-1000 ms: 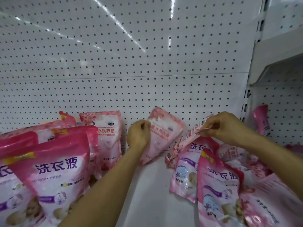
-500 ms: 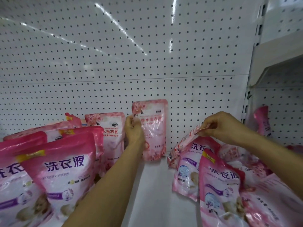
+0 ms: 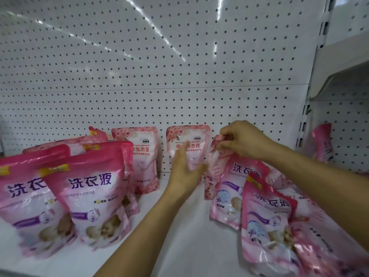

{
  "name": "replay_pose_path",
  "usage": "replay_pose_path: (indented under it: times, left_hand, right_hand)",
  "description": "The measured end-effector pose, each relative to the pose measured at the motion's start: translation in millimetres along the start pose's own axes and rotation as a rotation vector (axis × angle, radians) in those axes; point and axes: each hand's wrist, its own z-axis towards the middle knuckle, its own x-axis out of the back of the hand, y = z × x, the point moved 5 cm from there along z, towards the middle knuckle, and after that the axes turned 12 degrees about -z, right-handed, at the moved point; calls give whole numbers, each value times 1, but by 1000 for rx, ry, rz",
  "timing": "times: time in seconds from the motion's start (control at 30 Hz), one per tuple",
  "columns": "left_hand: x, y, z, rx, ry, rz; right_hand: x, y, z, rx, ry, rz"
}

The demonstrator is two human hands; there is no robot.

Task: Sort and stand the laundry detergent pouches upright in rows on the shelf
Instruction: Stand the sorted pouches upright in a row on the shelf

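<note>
Two light pink floral pouches stand upright against the pegboard: one left of centre, another in the middle. My left hand hovers blurred in front of the middle pouch, fingers loose, holding nothing. My right hand pinches the top corner of a third floral pouch, which hangs edge-on above a heap. Darker pink pouches stand in rows at the left. More pink pouches lie jumbled at the right.
The white shelf board shows bare between the two groups. A white pegboard back wall rises behind. In the neighbouring bay at the right stands another pink pouch under a higher shelf.
My left hand stood the middle floral pouch upright against the pegboard, let go and drew back to the right. My right hand lifted its pouch slightly towards the centre.
</note>
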Motion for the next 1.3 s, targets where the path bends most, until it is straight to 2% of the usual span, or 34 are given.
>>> replay_pose_path:
  times: [0.07, 0.1, 0.13, 0.2, 0.23, 0.3, 0.37, 0.47, 0.53, 0.57, 0.7, 0.83, 0.93, 1.03, 1.17, 1.3]
  left_hand:
    - [-6, 1, -6, 16, -134, 9]
    - [-5, 1, -6, -8, -142, -17]
    - [-3, 4, -6, -57, -96, -18]
    - [13, 4, -7, -106, 94, -48]
    - [22, 0, -7, -92, 194, -94]
    - [41, -7, -10, -43, 342, -218]
    - [56, -13, -13, -18, 433, -302]
    - [67, -13, -19, -19, 519, -334]
    - [70, -15, -17, -5, 525, -334]
    - [71, -15, -16, 2, 521, -335]
    - [70, -13, -13, 23, 462, -283]
    - [70, -18, -20, 20, 433, -244]
    - [71, -18, -25, 47, 414, -243]
    - [71, -19, -29, 80, 375, -199]
    - [72, -19, -34, 122, 330, -189]
    - [66, -13, -47, 159, 344, -48]
  right_hand:
    - [-2, -22, 6, 53, 14, -30]
    - [-4, -33, 7, 79, 3, -12]
    - [-7, -42, 7, 103, -15, 49]
    - [-10, -51, 7, 105, -36, 270]
    - [-7, -49, 6, 71, -27, 383]
    - [-2, -29, 5, -29, 24, 457]
    - [-7, 7, 0, -149, 4, 341]
    - [-38, 62, -18, -366, -258, 54]
    - [-59, 83, -31, -450, -408, 24]
    - [-64, 88, -34, -468, -423, 46]
    - [-57, 93, -31, -468, -223, 189]
    - [-30, 57, -8, -291, -70, 191]
    - [-17, 16, 13, -151, -32, 89]
    - [-14, -15, 23, -113, 31, 30]
    - [-22, -30, 25, -114, 87, 93]
    - [-24, -27, 22, -86, -9, 239]
